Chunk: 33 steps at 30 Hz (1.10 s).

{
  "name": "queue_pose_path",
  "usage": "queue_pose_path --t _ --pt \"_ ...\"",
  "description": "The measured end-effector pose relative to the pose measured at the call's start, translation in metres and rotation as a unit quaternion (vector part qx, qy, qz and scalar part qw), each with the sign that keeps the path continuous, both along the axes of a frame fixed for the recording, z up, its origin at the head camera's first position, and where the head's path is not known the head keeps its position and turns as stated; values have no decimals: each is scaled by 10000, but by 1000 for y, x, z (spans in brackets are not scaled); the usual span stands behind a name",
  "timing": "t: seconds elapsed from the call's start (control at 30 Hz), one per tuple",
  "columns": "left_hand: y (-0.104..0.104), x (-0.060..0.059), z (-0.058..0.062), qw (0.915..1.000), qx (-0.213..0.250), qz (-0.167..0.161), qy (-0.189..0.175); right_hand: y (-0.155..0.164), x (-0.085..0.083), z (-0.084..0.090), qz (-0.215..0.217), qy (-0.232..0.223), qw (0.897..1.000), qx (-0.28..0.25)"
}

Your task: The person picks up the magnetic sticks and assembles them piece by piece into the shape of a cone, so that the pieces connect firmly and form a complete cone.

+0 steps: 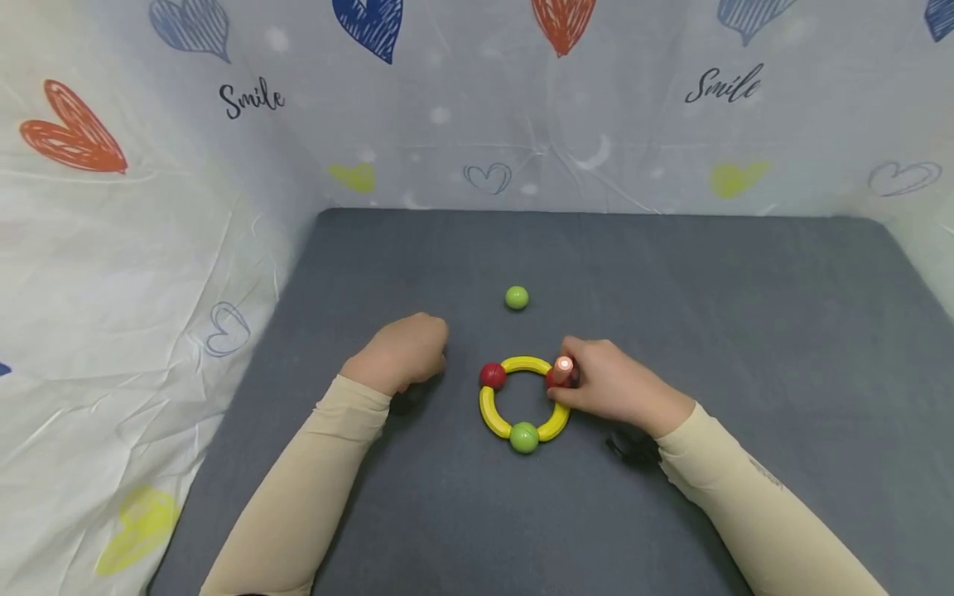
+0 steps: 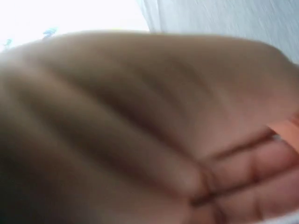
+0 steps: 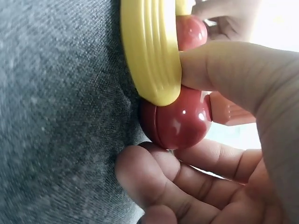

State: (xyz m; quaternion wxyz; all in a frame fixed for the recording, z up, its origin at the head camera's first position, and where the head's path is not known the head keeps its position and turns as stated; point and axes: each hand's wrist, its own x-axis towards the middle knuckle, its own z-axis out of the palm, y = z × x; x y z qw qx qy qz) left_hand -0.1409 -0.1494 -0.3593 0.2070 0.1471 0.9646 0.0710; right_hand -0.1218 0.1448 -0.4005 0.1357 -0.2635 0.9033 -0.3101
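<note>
A ring of yellow curved pieces [image 1: 488,412] joined by balls lies flat on the grey surface. My right hand [image 1: 614,381] grips the red ball [image 3: 184,121] on the ring's right side, thumb against the ball beside a yellow piece. From that ball an orange rod [image 1: 565,367] sticks up. A second red ball [image 1: 493,376] is on the left, and a green ball [image 1: 525,438] at the front. Left of the ring, my left hand [image 1: 406,352] is curled; its wrist view shows an orange piece [image 2: 286,133] by the fingers, mostly hidden.
Beyond the ring, a loose green ball [image 1: 517,298] rests on the grey surface [image 1: 708,290]. A white cloth [image 1: 447,124] printed with hearts and "Smile" hangs behind the table and along its left side.
</note>
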Motion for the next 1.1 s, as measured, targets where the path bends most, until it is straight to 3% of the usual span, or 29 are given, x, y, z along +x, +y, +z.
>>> queue_pose_path --t 0.13,0.27,0.37,0.5,0.6,0.7,0.8,0.97,1.1 --pt "8 -1 -5 9945 462 -686 639 0 2 0 -46 -64 9999 87" --pt "14 0 -2 9791 1267 -904 1306 1 5 1 2 -143 9997 182" --pt "16 3 5 9619 2029 -958 1565 0 6 1 80 -213 9994 246" --pt "20 10 15 9322 2979 -1154 1704 -1 9 2 136 -236 9994 224" --pt "22 14 17 9126 3424 -1328 1798 -2 10 2 149 -185 9995 204" --pt "24 15 15 9029 3624 -1437 1814 -4 12 1 175 -123 9996 201" --pt "25 14 13 9028 3706 -1439 1644 -6 14 1 183 -99 9996 205" --pt "25 12 10 9103 3727 -1327 1220 -9 16 1 172 -3 9994 296" --pt "24 8 7 9258 3527 -1164 702 -10 19 2 142 80 9990 412"
